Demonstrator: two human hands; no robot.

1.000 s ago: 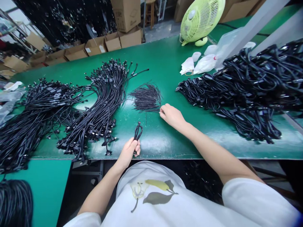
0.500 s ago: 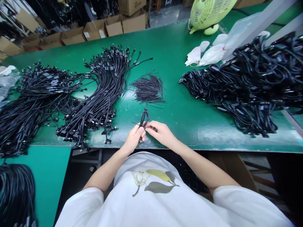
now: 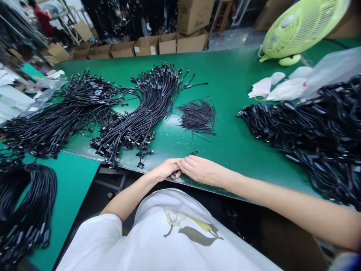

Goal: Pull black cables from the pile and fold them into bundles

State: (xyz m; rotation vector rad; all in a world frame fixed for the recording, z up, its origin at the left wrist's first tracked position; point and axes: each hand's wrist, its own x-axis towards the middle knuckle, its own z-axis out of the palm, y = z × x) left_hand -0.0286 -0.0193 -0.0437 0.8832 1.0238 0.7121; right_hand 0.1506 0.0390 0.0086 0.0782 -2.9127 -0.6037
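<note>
At the table's front edge, my left hand point(image 3: 169, 168) is closed around a folded black cable point(image 3: 175, 173). Only its lower end and a connector tip beyond my knuckles show. My right hand point(image 3: 197, 170) presses against the left, fingers pinched at the cable; the thin black twist tie seen there half a second ago is hidden by the fingers now. Beyond the hands lies a pile of thin black twist ties point(image 3: 197, 116). A long bundle of unfolded black cables point(image 3: 153, 101) with connectors at both ends lies left of that pile.
More straight cables point(image 3: 67, 113) spread at the far left, and coiled ones point(image 3: 36, 195) lie on a lower green surface. Folded cables point(image 3: 296, 131) heap on the right. A green fan point(image 3: 299, 32), white bags point(image 3: 287, 89) and cardboard boxes point(image 3: 146, 46) stand farther back.
My right hand came from the twist-tie pile to the cable in my left hand, with a tie visible there midway. Both hands are now pressed together, covering most of the cable. The view has swung left.
</note>
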